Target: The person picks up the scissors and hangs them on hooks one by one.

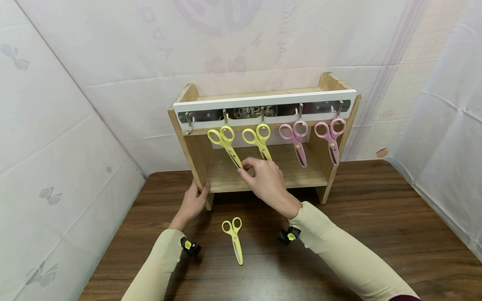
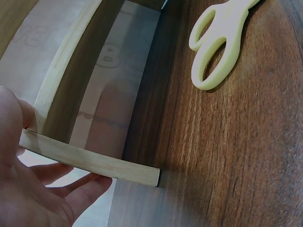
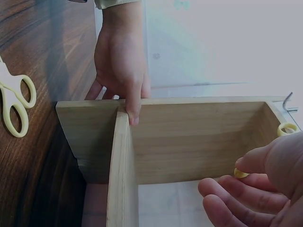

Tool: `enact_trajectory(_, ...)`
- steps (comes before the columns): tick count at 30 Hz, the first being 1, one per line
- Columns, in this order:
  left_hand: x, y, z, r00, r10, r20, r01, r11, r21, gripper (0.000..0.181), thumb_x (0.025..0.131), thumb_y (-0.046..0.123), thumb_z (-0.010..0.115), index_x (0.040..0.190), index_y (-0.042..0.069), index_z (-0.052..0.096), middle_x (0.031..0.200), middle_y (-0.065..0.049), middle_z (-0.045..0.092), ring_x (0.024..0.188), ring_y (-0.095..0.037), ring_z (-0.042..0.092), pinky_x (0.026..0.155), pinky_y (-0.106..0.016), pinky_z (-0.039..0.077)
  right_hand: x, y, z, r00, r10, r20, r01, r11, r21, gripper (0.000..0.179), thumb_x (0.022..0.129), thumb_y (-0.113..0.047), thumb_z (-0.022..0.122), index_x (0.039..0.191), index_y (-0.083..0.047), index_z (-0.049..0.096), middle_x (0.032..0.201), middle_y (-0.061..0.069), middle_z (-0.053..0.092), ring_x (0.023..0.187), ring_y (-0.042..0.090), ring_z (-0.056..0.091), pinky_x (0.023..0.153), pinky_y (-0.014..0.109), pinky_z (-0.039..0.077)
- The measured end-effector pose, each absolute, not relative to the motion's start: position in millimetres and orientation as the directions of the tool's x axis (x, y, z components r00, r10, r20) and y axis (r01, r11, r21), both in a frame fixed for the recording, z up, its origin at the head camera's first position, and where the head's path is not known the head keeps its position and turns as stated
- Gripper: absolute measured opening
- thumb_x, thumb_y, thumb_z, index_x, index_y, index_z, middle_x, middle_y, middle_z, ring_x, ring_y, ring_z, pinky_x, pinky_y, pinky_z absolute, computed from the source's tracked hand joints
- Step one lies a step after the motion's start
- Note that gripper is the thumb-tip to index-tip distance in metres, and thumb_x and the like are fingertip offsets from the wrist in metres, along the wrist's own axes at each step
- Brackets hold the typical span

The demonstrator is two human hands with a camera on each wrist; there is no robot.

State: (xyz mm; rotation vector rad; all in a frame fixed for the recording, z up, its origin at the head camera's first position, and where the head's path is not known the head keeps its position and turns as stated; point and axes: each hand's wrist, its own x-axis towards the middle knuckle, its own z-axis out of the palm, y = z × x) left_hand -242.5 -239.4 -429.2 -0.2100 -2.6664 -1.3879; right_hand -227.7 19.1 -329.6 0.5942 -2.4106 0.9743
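Note:
My left hand (image 1: pixel 192 204) grips the lower left side panel of a small wooden shelf (image 1: pixel 224 175), with the thumb on the inner side and the other fingers outside. Yellow scissors (image 1: pixel 227 144) hang by one handle loop from the second hook from the left. At their blade tip, my right hand (image 1: pixel 269 179) pinches them between thumb and fingers; in the right wrist view a bit of yellow tip (image 3: pixel 241 174) shows there. Another pair of yellow scissors (image 1: pixel 260 141) hangs beside, its tip hidden behind the right hand. Two pink scissors (image 1: pixel 297 144) hang farther right.
One more pair of yellow scissors (image 1: pixel 236 240) lies on the dark wooden table (image 1: pixel 150 251) in front of the shelf, between the forearms. A metal hook rail (image 1: pixel 214 115) runs along the shelf's white top front, its leftmost hook (image 1: pixel 189 125) near the left panel. Pale patterned sheets hang behind.

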Motion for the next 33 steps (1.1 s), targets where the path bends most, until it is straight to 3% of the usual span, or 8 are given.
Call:
enact_trajectory(7, -241.9, -238.3, -429.5, -0.983, 0.064, 0.171, 0.177, 0.561, 0.809, 0.057, 0.112, 0.031, 0.043, 0.162, 0.012, 0.023, 0.148, -0.032, 0.047, 0.131, -0.045, 0.054, 0.096, -0.060, 0.052, -227.0, 21.2, -330.6, -0.800, -0.237, 0.551, -0.548, 0.661, -0.512, 0.016, 0.096, -0.028, 0.076, 0.104, -0.014, 0.078, 0.091, -0.007, 0.077, 0.058, 0.002, 0.059, 0.057, 0.036, 0.050)
enact_trajectory(17, -242.8, -238.7, -429.4, -0.983, 0.063, 0.174, 0.179, 0.559, 0.809, 0.057, 0.112, 0.032, 0.043, 0.161, 0.011, 0.024, 0.147, -0.032, 0.048, 0.129, -0.045, 0.055, 0.093, -0.060, 0.054, -216.5, 27.8, -350.5, -0.826, -0.289, 0.484, -0.535, 0.673, -0.510, 0.037, 0.095, -0.028, 0.076, 0.128, -0.014, 0.068, 0.087, -0.008, 0.076, 0.065, 0.010, 0.066, 0.061, 0.040, 0.054)
enact_trajectory(25, -244.6, -238.6, -429.1, -0.980, 0.072, 0.186, 0.194, 0.549, 0.813, 0.059, 0.112, 0.032, 0.043, 0.163, 0.012, 0.021, 0.148, -0.032, 0.047, 0.128, -0.046, 0.056, 0.091, -0.060, 0.055, -203.2, 24.9, -385.5, -0.851, -0.324, 0.413, -0.511, 0.688, -0.514, 0.044, 0.093, -0.032, 0.078, 0.132, -0.017, 0.065, 0.086, -0.009, 0.075, 0.072, 0.017, 0.070, 0.050, 0.033, 0.048)
enact_trajectory(33, -244.2, -238.3, -429.7, -0.982, 0.072, 0.177, 0.187, 0.556, 0.810, 0.058, 0.112, 0.032, 0.042, 0.163, 0.012, 0.021, 0.147, -0.033, 0.048, 0.127, -0.047, 0.057, 0.090, -0.060, 0.055, -187.9, 20.5, -410.6, -0.859, -0.430, 0.277, -0.511, 0.712, -0.481, 0.049, 0.095, -0.035, 0.077, 0.139, -0.021, 0.059, 0.094, -0.002, 0.072, 0.066, 0.010, 0.060, 0.050, 0.029, 0.046)
